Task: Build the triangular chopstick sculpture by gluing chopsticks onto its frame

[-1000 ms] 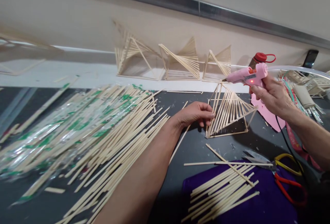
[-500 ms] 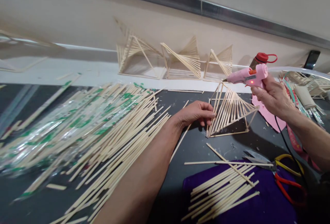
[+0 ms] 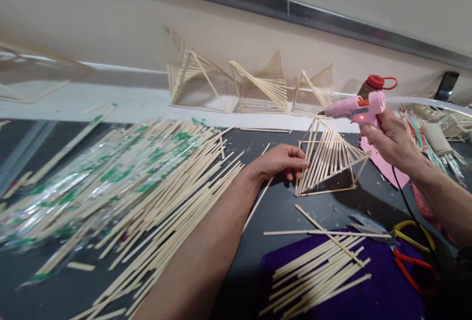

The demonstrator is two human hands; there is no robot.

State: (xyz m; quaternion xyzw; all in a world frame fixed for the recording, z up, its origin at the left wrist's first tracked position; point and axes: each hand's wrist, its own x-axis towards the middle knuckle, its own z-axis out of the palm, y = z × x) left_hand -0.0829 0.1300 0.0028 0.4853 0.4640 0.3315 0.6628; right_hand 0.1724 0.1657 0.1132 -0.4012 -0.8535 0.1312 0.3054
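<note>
My right hand (image 3: 393, 135) is wrapped round the handle of a pink glue gun (image 3: 354, 108) with a lit red light and a black cord. Its nozzle points left, at the top corner of a wooden stick frame (image 3: 332, 158); whether it touches cannot be made out. The frame stands on the dark table, with a fan of slanted sticks across it. On the frame's left side, my left hand (image 3: 283, 162) pinches an upright stick between thumb and fingers. Several loose sticks (image 3: 320, 271) lie just in front of the frame on a purple cloth (image 3: 391, 305).
Bundles of sticks, some in plastic wrappers (image 3: 110, 177), cover the left of the table. Finished-looking stick frames (image 3: 261, 84) stand along the wall. Pliers with red and yellow handles (image 3: 413, 261) lie at right. Behind the glue gun is a red-capped bottle (image 3: 374, 83); a phone (image 3: 447, 86) leans nearby.
The glue gun and my right hand have shifted very slightly to the right. My left hand and the stick frame hold their place.
</note>
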